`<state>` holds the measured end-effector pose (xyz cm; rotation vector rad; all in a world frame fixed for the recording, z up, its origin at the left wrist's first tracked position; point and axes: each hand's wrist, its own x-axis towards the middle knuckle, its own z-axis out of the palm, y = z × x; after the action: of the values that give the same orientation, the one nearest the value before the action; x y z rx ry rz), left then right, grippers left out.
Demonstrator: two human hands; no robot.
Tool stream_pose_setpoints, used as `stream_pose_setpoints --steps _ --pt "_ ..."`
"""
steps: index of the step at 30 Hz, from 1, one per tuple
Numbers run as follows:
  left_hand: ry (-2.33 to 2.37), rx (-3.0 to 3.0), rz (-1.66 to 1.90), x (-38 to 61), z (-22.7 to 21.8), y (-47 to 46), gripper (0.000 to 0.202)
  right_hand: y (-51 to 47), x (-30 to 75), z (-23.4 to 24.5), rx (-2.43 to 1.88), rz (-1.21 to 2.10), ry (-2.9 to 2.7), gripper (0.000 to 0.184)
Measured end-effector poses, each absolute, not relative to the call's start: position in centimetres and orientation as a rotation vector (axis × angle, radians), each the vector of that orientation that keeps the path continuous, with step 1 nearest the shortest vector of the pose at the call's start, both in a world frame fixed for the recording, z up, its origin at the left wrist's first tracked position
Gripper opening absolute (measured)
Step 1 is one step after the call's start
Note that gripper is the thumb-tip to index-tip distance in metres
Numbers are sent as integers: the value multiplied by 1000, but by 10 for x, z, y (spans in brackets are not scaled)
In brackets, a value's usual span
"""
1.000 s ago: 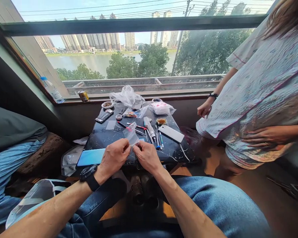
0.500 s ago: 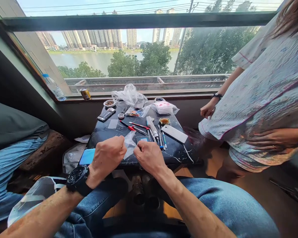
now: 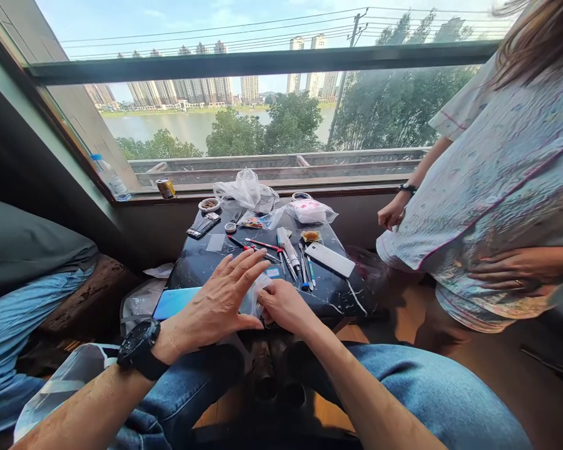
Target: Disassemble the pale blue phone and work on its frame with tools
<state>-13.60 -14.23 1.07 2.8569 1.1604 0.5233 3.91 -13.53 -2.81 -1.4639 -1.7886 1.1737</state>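
Clear plastic film observed at near edge of black marble table, long axis tilted toward far edge, pinched by curled right hand, nearer; left hand spread wide, just beside.

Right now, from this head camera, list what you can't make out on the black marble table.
Head view:
- Blue panel: right end hidden by the left hand.
- Clear plastic film: edges hidden by the right hand.
- Small blue-marked card: too small to read.

The left hand reaches forward, palm down, fingers spread wide; the right hand sits just beside it, fingers curled downward.
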Motion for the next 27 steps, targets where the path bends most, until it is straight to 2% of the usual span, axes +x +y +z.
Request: stream_pose_setpoints --steps 1,2,3,7,9,11,16,20,24,27 --pt "1061 2888 439 -138 9 -141 102 -136 43 -30 -1410 1256 -1772 35" --pt "1004 2910 367 -139 7 -140 111 -137 45 -31 -1364 1319 -1750 35" --pt "983 2923 324 -139 5 -140 112 -137 47 -31 -1327 1362 -1724 35" --pt "998 2934 414 -134 -2 -143 81 -140 47 -29 -1272 1429 -1585 30" --pt "1014 2936 490 -133 -2 -145 73 -145 48 -28 -1281 1464 -1485 26" --pt "1037 2939 524 -136 -2 -143 73 -156 52 -32 -1315 1521 -1348 24" --pt "1100 2960 447 -156 -8 -118 83 -199 65 -72 -1494 1689 -837 48" --pt "1107 2947 344 -174 -19 -100 86 -209 54 -99 -1442 1772 -537 47" --pt "1100 2922 271 -182 -28 -96 85 -196 40 -104 -1348 1748 -453 40" --pt "1110 2894 256 -185 -32 -94 82 -198 42 -104 -1334 1671 -497 46"
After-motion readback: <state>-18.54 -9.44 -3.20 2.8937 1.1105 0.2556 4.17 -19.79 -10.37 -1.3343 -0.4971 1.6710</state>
